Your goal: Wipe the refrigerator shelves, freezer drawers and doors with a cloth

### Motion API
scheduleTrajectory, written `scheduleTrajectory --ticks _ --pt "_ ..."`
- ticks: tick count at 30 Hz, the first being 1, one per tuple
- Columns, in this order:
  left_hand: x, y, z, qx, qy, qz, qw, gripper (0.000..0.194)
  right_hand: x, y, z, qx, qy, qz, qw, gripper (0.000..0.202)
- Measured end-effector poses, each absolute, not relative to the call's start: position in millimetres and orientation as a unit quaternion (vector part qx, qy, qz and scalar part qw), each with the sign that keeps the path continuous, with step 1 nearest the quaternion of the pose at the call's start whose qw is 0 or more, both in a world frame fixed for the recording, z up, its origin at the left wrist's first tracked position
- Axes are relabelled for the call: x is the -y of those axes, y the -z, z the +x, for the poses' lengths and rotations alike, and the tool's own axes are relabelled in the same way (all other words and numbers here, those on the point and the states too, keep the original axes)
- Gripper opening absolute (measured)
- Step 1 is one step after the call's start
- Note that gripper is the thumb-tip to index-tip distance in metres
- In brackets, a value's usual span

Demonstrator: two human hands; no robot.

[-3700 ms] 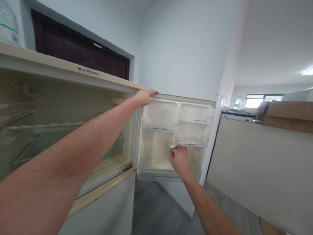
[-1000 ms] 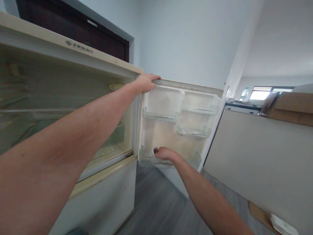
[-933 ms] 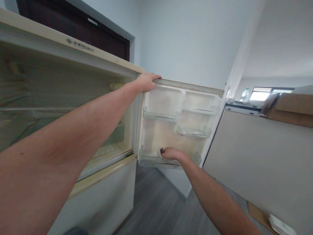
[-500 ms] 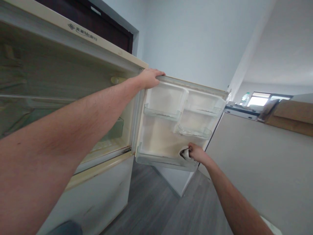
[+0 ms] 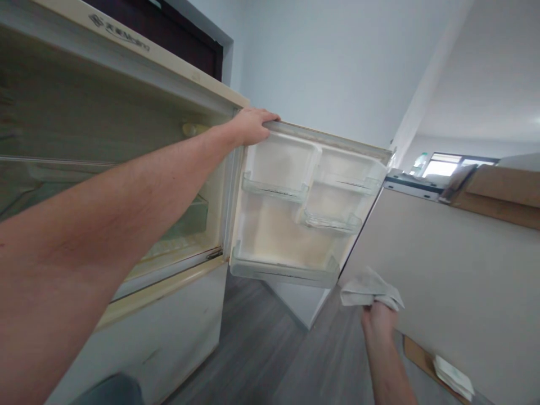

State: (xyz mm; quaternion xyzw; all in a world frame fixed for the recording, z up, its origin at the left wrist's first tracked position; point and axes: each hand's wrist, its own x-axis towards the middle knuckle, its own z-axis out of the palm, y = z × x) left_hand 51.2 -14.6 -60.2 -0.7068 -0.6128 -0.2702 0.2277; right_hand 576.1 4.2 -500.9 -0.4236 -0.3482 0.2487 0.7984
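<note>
My left hand [image 5: 255,125] rests over the top edge of the open refrigerator door [image 5: 291,236], fingers curled on it near the hinge side. Clear shelves line the inside of that door, with a long bin [image 5: 287,273] at its bottom. To the right of the door, my right hand [image 5: 379,316] grips a pale cloth [image 5: 369,289], which spreads out above the fingers. The cloth is apart from the door. At the left stands the refrigerator [image 5: 202,315], its upper compartment open, with a clear drawer [image 5: 194,216] partly hidden behind my left arm.
A white panel [image 5: 447,270] rises on the right, with a brown cardboard box [image 5: 502,191] on top. On the grey floor [image 5: 270,349] below it lie a brown board [image 5: 417,354] and a folded white cloth or paper stack [image 5: 453,377]. A pale wall [image 5: 320,67] is behind the door.
My right hand has moved away from the door's lower bin, rightward and down toward me, with the cloth in it. The left hand stays on the door's top edge.
</note>
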Motion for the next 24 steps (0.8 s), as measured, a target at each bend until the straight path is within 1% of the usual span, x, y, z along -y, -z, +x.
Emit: scheduleTrajectory --ticks 2,4,6,9,15,18,20,24 --pt "15 60 51 0.61 0.271 -0.71 0.226 0.065 -15 500 555 0.313 -0.345 -0.443 0.766 0.047" --pt "16 60 51 0.609 0.269 -0.711 0.228 0.065 -19 502 525 0.327 -0.408 -0.459 0.718 0.049" --pt "17 60 51 0.61 0.271 -0.709 0.227 0.065 -16 509 493 0.338 -0.417 -0.473 0.698 0.053" --pt "16 60 51 0.617 0.272 -0.704 0.223 0.066 -9 526 460 0.288 -0.416 -0.475 0.72 0.051" --pt "9 59 47 0.616 0.274 -0.708 0.211 0.07 18 554 404 0.288 -0.542 -0.345 0.71 0.04" --pt "7 60 45 0.604 0.281 -0.713 0.218 0.071 45 560 345 0.275 -0.596 -0.307 0.689 0.025" --pt "4 60 43 0.593 0.291 -0.717 0.223 0.073 62 561 298 0.237 -0.642 -0.294 0.667 0.019" --pt "-1 60 39 0.575 0.319 -0.723 0.214 0.077 83 558 216 0.173 -0.714 -0.283 0.616 0.023"
